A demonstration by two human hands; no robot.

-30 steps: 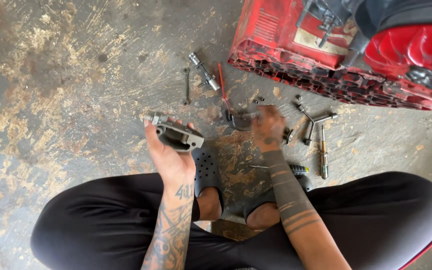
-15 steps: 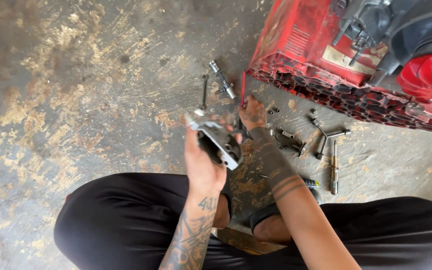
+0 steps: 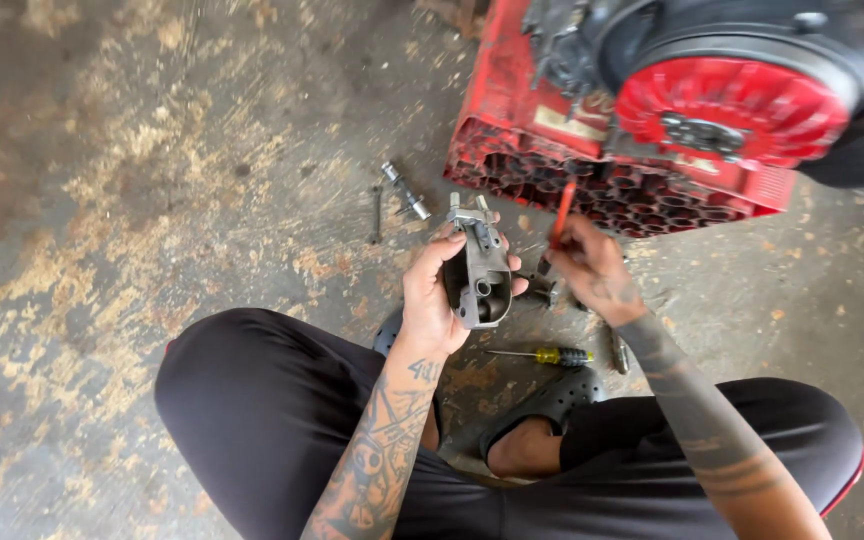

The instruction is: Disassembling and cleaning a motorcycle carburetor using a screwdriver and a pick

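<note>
Your left hand (image 3: 435, 300): you hold it raised over your lap, fingers wrapped around one grey metal housing (image 3: 479, 270), clamped on it from the left side.
Your right hand (image 3: 592, 268): closed on one red-handled tool (image 3: 561, 212), pinched near its lower end, so the red shaft points up toward the machine.
Hands to each other: near, side by side, not touching; the housing sits between them, held by the left alone.
Grey metal housing: one piece, upright and slightly tilted, a round opening facing you near its lower end, small lugs at its top.
Red machine (image 3: 642, 130): one, lying on the floor just beyond your hands, with one red finned wheel (image 3: 732, 105) on its upper side and a honeycomb-like edge facing you.
Screwdriver (image 3: 544, 355): one, yellow and black handle, lying flat on the concrete floor (image 3: 132, 200) below your hands, between your knees.
Loose parts left of the housing: two, one short metal shaft (image 3: 405, 190) and one thin dark bolt (image 3: 377, 212), lying just beside each other.
Parts under your right hand: some dark metal pieces, partly hidden; you cannot count them.
Sandals (image 3: 542, 400): two dark ones show, on your crossed feet.
Legs: two, in black trousers, folded on the floor.
</note>
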